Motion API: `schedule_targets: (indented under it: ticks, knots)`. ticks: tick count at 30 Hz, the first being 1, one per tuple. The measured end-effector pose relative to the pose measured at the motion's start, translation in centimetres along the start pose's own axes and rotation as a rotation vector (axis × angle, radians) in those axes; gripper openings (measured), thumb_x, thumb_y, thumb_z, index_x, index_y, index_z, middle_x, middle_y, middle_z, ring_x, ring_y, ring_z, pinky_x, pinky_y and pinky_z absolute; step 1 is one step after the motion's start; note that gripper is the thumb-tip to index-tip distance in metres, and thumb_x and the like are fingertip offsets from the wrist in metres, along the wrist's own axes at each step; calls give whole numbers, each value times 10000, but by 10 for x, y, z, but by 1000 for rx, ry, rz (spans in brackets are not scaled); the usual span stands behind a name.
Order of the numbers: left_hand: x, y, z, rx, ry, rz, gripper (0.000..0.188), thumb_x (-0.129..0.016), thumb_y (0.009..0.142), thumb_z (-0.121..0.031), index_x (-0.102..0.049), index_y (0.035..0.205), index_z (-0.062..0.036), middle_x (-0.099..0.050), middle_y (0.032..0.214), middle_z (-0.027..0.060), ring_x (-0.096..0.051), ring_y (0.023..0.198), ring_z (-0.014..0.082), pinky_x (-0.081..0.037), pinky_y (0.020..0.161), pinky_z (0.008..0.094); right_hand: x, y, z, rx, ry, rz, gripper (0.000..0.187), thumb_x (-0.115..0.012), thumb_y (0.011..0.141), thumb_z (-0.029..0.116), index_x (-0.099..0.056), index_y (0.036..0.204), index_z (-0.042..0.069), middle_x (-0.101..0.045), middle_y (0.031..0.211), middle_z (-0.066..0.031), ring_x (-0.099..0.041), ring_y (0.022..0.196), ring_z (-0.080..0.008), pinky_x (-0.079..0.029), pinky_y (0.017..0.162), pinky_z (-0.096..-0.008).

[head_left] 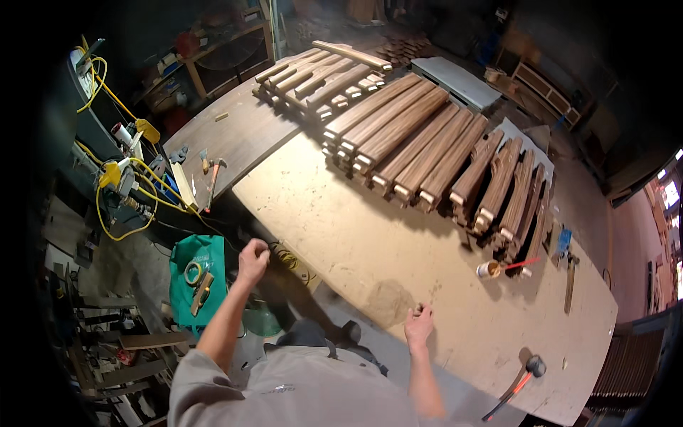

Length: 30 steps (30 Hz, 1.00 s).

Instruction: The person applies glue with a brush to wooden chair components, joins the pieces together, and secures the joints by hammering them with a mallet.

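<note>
- Brown wooden pieces point(402, 124) at one o'clock, on tan tabletop point(320, 213).
- Left hand point(253, 263) at eight, curled; cannot tell if gripping.
- Right hand point(418, 327) at five, loosely curled; likewise cannot tell.

Left hand point(253, 263) loosely curled, right hand point(419, 326) likewise — forearms point(228, 312) bare, well apart

A pale desk point(320, 206), brightly lit, spread beyond and to the right of the right fingers point(425, 309). A brown-topped desk point(242, 135) adjoined it, farther out than the left fingers point(262, 252). Grey floor point(144, 267) lay left of the left fingers. Far ahead of the right fingers and rightward, an open shelf point(544, 89) stood in dim light; bright windows point(671, 193) shone well to their right.
</note>
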<state>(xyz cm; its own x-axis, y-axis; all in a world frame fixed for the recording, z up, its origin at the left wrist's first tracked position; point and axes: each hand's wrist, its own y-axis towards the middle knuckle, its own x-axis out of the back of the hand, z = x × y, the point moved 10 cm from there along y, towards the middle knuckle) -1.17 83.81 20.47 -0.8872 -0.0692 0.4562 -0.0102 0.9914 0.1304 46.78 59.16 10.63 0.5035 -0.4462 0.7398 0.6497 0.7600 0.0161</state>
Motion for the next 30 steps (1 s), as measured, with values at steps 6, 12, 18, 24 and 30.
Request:
schedule_targets:
  ticks: [6, 12, 18, 24, 30]
  knots:
    - [-63, 186, -56, 203, -304, 102, 218, -638, 839, -112, -580, 1031, -27, -619, 851, 55, -621, 709, 133, -494, 597, 262, -29, 62, 13, 4, -152, 101, 256, -677, 798, 263, -609, 883, 30, -659, 768, -130, -647, 753, -289, -505, 695, -407]
    - [-196, 399, -129, 257, -705, 294, 379, -703, 837, -251, -545, 1106, -35, -601, 954, 80, -621, 839, 167, -538, 721, 321, -35, 64, -9, -354, -156, 70, 326, -710, 758, 344, -609, 839, 45, -657, 724, -118, -644, 711, -306, -508, 672, -416]
    - [-393, 592, -137, 388, -1046, 364, 328, -626, 891, -233, -547, 1106, 2, -592, 1020, 136, -611, 947, 274, -546, 767, 380, -25, 77, 19, -596, -253, 104, 391, -729, 704, 374, -585, 818, 29, -633, 785, -152, -627, 769, -342, -509, 688, -433]
    - [-441, 789, -60, 405, -1159, 889, 493, -718, 807, -441, -617, 987, 7, -658, 798, 50, -638, 637, 156, -571, 601, 267, -42, 102, 0, -552, -400, 97, 490, -688, 700, 439, -573, 872, -5, -623, 878, -209, -617, 856, -383, -506, 738, -462]
    - [-536, 928, -10, 533, -1290, 765, 490, -767, 784, -355, -572, 981, 49, -624, 897, 102, -612, 765, 191, -547, 737, 281, -37, 112, 27, -614, -335, 195, 498, -651, 718, 450, -581, 898, -10, -621, 954, -229, -611, 881, -404, -496, 769, -479]
